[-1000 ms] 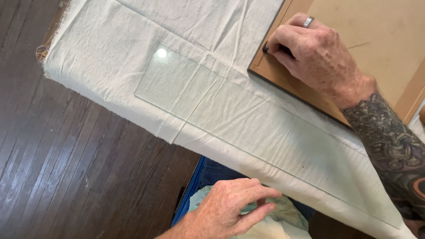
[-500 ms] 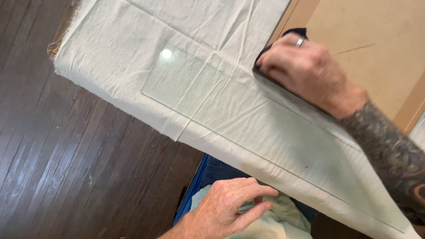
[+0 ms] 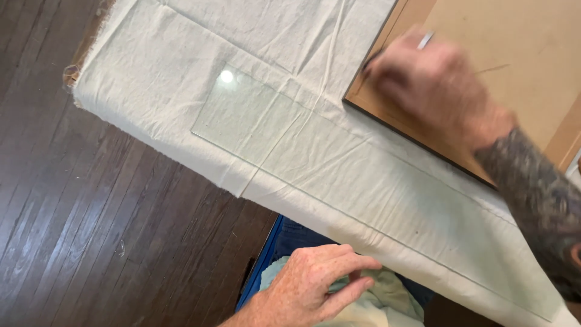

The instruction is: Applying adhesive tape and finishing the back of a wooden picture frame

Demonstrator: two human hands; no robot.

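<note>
nearest the camera, a pale green, crumpled soft cloth point(image 3: 369, 303) is being gripped by the left hand point(image 3: 315, 284), fingers curled and bunched into it just below the table edge, over a strip of blue fabric point(image 3: 266, 266). the cloth is judged to be light and limp, easily gathered anywhere.

beyond it, a clear, flat rectangular glass pane point(image 3: 339, 157) is lying on a creased off-white canvas sheet point(image 3: 181, 54) that is draped over the table, with the dark brown wooden plank floor point(image 3: 91, 212) showing to the left. the pane is being touched by neither hand. it is judged to be stiff, thin and fragile, with slick faces and edges that are probably sharp; being long, it is likely to flex or crack if it is lifted by one corner. a hold is best taken along two opposite long edges, with the fingertips slid under where the canvas gives a little, and the pane should be kept level.

farthest off, the right hand point(image 3: 430, 85) is being blurred by motion at the dark-edged corner of a tan flat backing board point(image 3: 514, 48). its fingers look bent against the board's edge, but whether anything is being grasped cannot be told. a ring is being worn on one finger.
</note>
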